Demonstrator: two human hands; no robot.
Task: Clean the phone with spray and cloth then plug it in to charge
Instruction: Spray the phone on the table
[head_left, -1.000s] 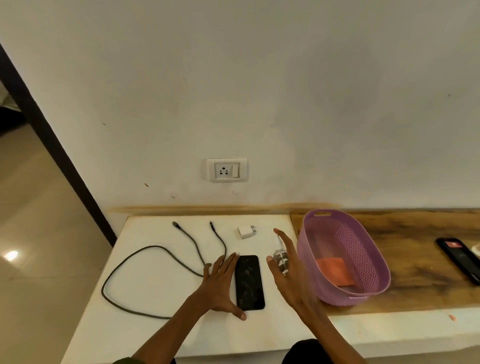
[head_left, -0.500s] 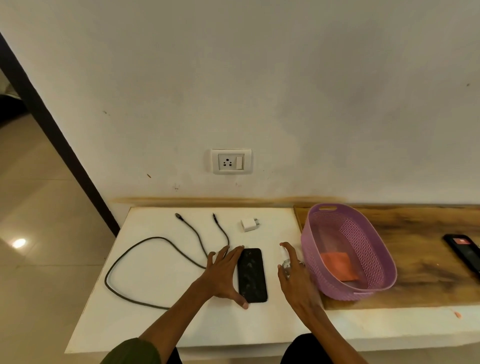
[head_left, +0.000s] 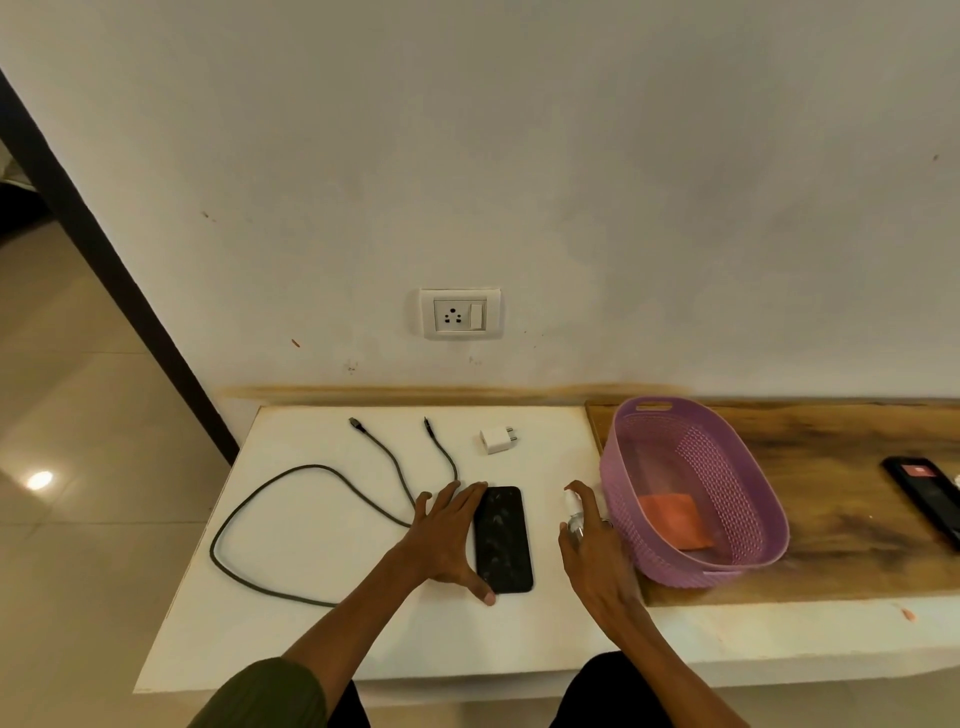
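A black phone (head_left: 503, 538) lies face up and smudged on the white table (head_left: 322, 639). My left hand (head_left: 444, 535) rests flat beside it, fingers straight along its left edge, thumb at its lower corner. My right hand (head_left: 592, 551) curls round a small clear spray bottle (head_left: 573, 512) with a white top, standing just right of the phone. An orange cloth (head_left: 675, 519) lies inside the purple basket (head_left: 753, 483). A dark charging cable (head_left: 291, 478) loops on the table's left part. A white charger adapter (head_left: 496, 439) sits near the wall, below the wall socket (head_left: 460, 314).
The basket stands on a wooden counter (head_left: 852, 499) to the right of the white table. A second dark phone (head_left: 930, 493) with a red patch lies at the far right. On the left the table ends above a tiled floor (head_left: 78, 415).
My right hand, open and raised a second ago, came down and closed round the spray bottle. My left hand stayed by the phone. The view shifted slightly.
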